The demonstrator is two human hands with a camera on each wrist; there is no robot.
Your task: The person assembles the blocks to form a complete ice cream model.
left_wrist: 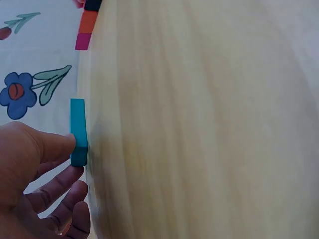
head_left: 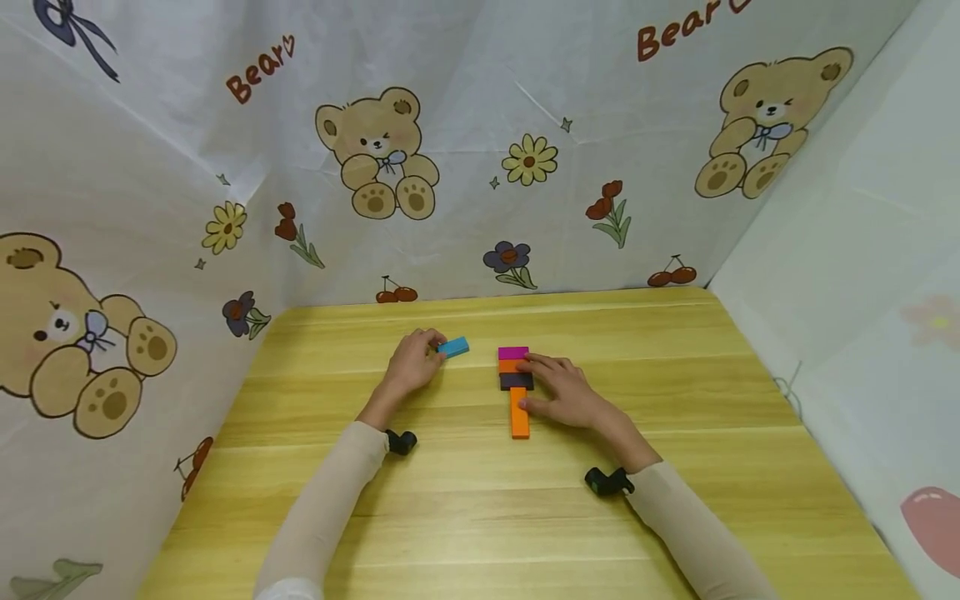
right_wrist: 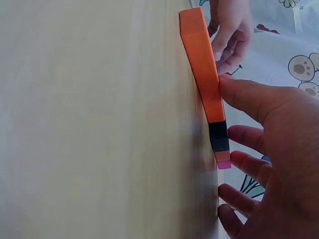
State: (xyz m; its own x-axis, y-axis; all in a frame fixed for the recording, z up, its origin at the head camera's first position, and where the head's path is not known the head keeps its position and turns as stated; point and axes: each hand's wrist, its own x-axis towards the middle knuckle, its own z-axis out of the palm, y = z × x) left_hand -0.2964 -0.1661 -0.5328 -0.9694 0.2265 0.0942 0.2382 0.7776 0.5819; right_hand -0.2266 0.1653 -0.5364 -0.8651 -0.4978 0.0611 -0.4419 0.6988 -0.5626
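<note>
At the far left-middle of the table, my left hand (head_left: 414, 362) pinches the near end of a small blue block (head_left: 455, 347) between thumb and fingers. The left wrist view shows the thumb on the side of this block, which lies on the wood. To the right, a magenta block (head_left: 513, 352), an orange block (head_left: 507, 366) and a black block (head_left: 513, 382) lie crosswise in a row. A second orange block (head_left: 520, 421) runs lengthwise below them. My right hand (head_left: 567, 393) rests beside the row, its thumb touching the lengthwise block and its spread fingers by the others.
The wooden table (head_left: 480, 517) stretches toward me. A white cloth (head_left: 465, 100) printed with bears and flowers hangs along its back and left. A pale wall (head_left: 840, 250) stands at the right, with a thin cord (head_left: 789, 392) near the table's right edge.
</note>
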